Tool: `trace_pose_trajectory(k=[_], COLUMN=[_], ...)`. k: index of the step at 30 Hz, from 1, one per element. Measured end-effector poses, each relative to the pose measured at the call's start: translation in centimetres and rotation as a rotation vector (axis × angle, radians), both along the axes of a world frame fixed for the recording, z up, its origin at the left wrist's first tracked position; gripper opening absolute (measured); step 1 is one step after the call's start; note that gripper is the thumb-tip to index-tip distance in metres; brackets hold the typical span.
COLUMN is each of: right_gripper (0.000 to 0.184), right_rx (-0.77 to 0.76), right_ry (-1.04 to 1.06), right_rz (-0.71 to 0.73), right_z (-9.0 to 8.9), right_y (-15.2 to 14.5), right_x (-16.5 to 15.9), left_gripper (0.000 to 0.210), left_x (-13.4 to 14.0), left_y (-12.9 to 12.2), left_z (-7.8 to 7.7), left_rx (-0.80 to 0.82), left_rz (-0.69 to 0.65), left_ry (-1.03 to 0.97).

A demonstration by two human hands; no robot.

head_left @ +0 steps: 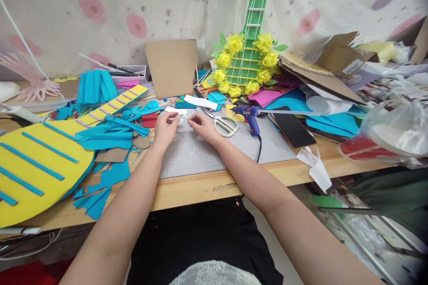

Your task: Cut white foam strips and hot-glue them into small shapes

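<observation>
From where I stand, the left hand (166,129) has thumb and forefinger nearly together beside small white scraps (175,110); I can't tell whether its grip pinches one. The right hand (203,126) hangs with fingers curled inward, apart from the left, and I can't tell there either whether something tiny is in the grip. Bits that light could scatter with a breath or a sleeve's brush.

Just beyond, a white strip (200,102) lies by the scissors (216,119), whose handles sit right beside the right wrist; a careless sweep could knock them. Farther right, the glue gun (251,118) rests on the grey mat (187,160). If it's hot, a straying forearm could get burned, and its cord (260,149) could snag and drag it toward the phone (294,129).

On the left, blue paper (107,136) crowds the yellow guitar shape (40,160); an elbow could crease it, since it reaches the table's (200,196) front edge.
</observation>
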State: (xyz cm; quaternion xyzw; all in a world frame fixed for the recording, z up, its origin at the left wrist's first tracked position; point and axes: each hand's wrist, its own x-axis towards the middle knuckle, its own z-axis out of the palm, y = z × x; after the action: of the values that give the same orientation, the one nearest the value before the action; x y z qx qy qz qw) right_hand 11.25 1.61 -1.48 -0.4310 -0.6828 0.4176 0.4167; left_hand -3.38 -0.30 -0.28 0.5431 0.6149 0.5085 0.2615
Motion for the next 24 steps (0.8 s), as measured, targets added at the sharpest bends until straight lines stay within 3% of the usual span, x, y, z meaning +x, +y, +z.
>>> trace_pose_trajectory(k=[2,5,15,17,20,24], right_gripper=[0.012,0.013,0.022,0.026,0.020,0.021], right_rx=[-0.004,-0.038,-0.163,-0.121,0.047,0.066], right_ry=[0.001,-0.002,0.009,-0.141,-0.553,-1.036], right_rz=[0.010,0.031,0.144,0.116,-0.119,-0.228], right_z=[0.1,0.3,1.9,2.8,4.3,4.8], right_y=[-0.1,-0.1,-0.2,-0.1,0.0,-0.4], right_x=[0.0,0.2,1.4,2.4,4.8,7.3], left_gripper=[0.017,0.016,0.011,0.005,0.008,0.016], left_x=[1.0,1.4,0.1,0.1,-0.3,-0.9], left_y=[-0.4,-0.7,-0.7,-0.7,-0.6,-0.6], left_z=[0.4,0.8,1.4,1.7,2.3,2.7], left_rx=[-0.081,-0.127,-0.253,-0.334,-0.470,-0.605], left_rz=[-0.089,-0.119,-0.292,-0.300,-0.336,-0.404], left_ry=[-0.225,-0.431,-0.661,-0.807,-1.052,-1.327])
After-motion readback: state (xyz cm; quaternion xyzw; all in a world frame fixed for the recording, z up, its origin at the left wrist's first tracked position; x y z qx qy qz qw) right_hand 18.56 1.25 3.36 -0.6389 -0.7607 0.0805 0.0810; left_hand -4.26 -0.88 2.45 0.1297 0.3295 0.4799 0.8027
